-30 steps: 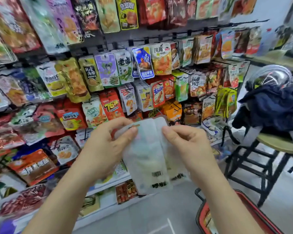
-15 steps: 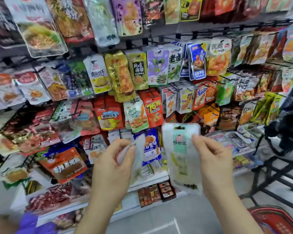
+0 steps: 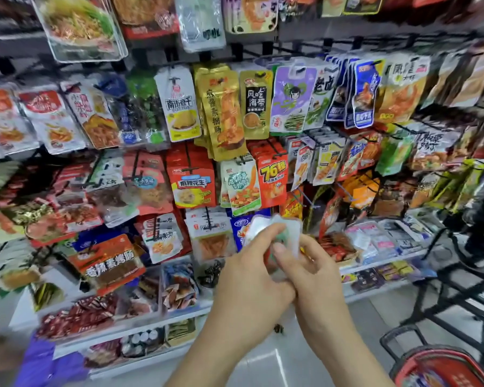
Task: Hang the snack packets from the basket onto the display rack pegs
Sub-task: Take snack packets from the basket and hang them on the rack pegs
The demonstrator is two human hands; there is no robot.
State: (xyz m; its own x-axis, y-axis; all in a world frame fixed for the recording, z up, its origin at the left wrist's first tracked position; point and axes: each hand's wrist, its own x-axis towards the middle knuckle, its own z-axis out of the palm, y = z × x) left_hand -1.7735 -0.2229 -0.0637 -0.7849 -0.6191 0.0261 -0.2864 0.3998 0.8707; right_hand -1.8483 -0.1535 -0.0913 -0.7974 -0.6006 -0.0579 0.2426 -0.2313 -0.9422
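My left hand [image 3: 252, 277] and my right hand [image 3: 310, 266] are pressed together in front of the lower part of the display rack [image 3: 291, 53]. Both grip the white snack packets [image 3: 292, 227], whose top edges with a green label stick out above my fingers; most of the packets is hidden by my hands. The red basket [image 3: 442, 367] sits on the floor at the bottom right, partly cut off by the frame. Many colourful packets hang on the rack's black pegs, such as a red "76" packet [image 3: 273, 177] just above my hands.
A white shelf [image 3: 380, 269] with trays of small snacks runs below the pegs. A black metal stool [image 3: 458, 277] with dark clothing stands at the right. The grey floor [image 3: 268, 358] lies under my arms. A purple object [image 3: 48, 364] shows at the bottom left.
My hands held one packet each, apart; now they have come together and the packets are bunched between them. The view has shifted left and closer to the rack.
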